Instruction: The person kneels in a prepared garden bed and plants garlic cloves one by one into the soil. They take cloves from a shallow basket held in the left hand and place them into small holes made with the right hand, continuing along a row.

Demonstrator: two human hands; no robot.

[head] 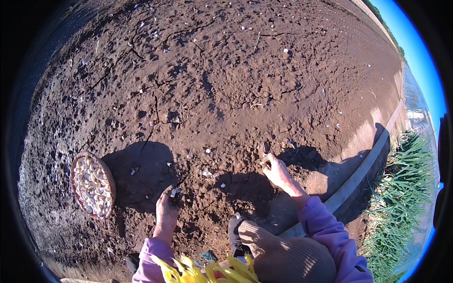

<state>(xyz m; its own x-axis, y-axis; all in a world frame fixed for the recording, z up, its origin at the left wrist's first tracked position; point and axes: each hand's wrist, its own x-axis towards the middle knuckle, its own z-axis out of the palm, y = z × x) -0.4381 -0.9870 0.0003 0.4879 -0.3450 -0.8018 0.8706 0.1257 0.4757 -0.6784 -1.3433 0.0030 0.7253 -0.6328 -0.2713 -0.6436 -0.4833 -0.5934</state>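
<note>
My right hand [277, 173] reaches down to the brown soil [226, 116] on the right, thumb and fingertips pinched on a small pale garlic clove [263, 163]. My left hand [167, 209] is low over the ground at centre left, its fingers curled around a few whitish garlic cloves [174, 191]; the palm is hidden. Left of that hand a round shallow basket [112, 178], full of peeled-looking pale garlic cloves [92, 185], rests on the soil. Single cloves, such as a white clove [208, 150], dot the ground between and beyond my hands.
A pale curved border strip [368, 159] runs along the right. Past it grow green leafy plants [400, 198] beside clear plastic sheeting [419, 113]. My dark shoe [236, 233] and bent knee [297, 258] are close below my hands. Yellow fringe [208, 269] hangs at the bottom.
</note>
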